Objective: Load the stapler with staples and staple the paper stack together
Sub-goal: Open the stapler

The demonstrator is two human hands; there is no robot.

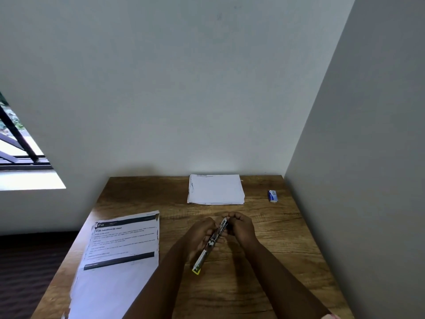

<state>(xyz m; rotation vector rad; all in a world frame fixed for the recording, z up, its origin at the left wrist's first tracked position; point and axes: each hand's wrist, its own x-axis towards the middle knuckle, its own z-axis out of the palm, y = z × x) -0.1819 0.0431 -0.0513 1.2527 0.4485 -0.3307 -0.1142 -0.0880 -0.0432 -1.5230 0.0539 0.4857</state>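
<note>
A slim metal stapler [208, 248] with a yellow end is held slanted above the wooden table [264, 272], swung open so its metal channel shows. My left hand [201, 233] grips its middle from the left. My right hand [241, 227] pinches its far, upper end with fingers closed; whether staples sit between them is too small to tell. The white paper stack [216, 189] lies flat at the table's back edge, apart from both hands. A small blue and white staple box [272, 195] sits at the back right.
A printed instruction sheet [119, 252] lies on the table's left side and overhangs the front edge. Walls close off the back and right of the table. A window [18, 148] is at the left, and the table's left edge drops to a dark floor.
</note>
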